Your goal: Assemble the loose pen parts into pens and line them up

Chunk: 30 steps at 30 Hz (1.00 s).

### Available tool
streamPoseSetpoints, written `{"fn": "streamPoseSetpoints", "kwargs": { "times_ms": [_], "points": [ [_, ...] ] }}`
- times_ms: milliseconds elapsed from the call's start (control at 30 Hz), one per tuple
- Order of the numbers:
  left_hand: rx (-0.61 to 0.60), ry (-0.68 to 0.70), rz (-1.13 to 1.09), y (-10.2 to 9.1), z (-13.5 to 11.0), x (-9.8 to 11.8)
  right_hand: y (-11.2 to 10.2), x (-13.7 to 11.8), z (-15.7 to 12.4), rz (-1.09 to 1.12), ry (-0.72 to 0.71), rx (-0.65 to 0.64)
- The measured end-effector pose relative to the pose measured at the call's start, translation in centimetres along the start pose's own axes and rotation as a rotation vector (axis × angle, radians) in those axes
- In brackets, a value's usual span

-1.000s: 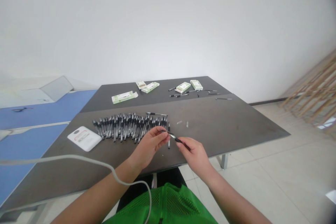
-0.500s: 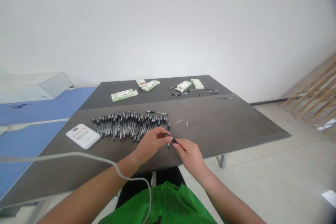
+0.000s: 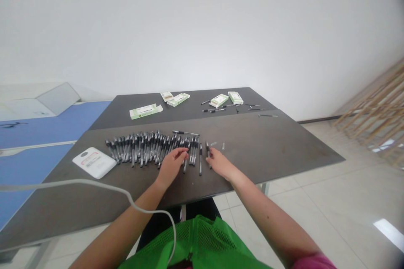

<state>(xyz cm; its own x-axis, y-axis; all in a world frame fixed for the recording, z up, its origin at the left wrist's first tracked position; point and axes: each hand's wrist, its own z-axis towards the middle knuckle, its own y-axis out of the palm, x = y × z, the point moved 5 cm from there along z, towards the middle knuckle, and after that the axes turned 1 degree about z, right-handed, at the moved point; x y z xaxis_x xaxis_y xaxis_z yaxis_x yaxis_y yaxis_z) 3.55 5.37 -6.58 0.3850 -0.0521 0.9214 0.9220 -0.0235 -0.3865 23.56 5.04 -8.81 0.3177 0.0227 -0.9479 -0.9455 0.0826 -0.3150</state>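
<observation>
A long row of black-and-clear pens (image 3: 148,148) lies across the dark table (image 3: 268,147). My left hand (image 3: 172,164) rests at the right end of the row, fingers curled down on a pen (image 3: 184,165) there. My right hand (image 3: 218,162) lies flat just to the right. Its fingers are stretched out and the tips touch a single pen (image 3: 207,148). Another pen (image 3: 200,160) lies loose on the table between my two hands.
A white flat device (image 3: 93,162) sits left of the row. Two small clear parts (image 3: 222,146) lie to the right. Green-and-white boxes (image 3: 145,111) and loose pens (image 3: 217,110) lie at the table's far side. A grey cable (image 3: 94,183) crosses my left arm. A blue surface (image 3: 31,130) adjoins at left.
Both hands have moved forward from the near table edge to the row. The pen they held together between them is no longer lifted, and pens lie on the table by the fingertips.
</observation>
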Motion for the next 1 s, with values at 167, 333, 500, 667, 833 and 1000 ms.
{"fn": "streamPoseSetpoints", "kwargs": {
  "times_ms": [167, 333, 500, 667, 833, 1000],
  "points": [
    [-0.015, 0.036, 0.041, -0.1, -0.4, 1.3, 0.1, -0.8, -0.1, -0.136, -0.092, 0.004],
    [0.026, 0.077, 0.093, -0.8, -0.2, 1.8, -4.1, -0.1, 1.4, -0.595, -0.153, -0.009],
    [0.069, 0.038, 0.077, -1.3, 0.1, 0.9, -15.1, 2.3, 6.7, -0.881, -0.005, 0.186],
    [0.088, -0.066, 0.068, -1.9, 0.3, 0.3, -25.7, 5.1, 12.1, -1.184, 0.156, 0.275],
    [0.112, -0.163, 0.085, -2.3, 0.6, -0.5, -30.5, 8.1, 16.8, -1.415, 0.238, 0.159],
    [0.152, -0.158, 0.152, -2.7, 0.7, -1.0, -31.3, 10.7, 20.6, -1.538, 0.238, 0.003]
  ]
}}
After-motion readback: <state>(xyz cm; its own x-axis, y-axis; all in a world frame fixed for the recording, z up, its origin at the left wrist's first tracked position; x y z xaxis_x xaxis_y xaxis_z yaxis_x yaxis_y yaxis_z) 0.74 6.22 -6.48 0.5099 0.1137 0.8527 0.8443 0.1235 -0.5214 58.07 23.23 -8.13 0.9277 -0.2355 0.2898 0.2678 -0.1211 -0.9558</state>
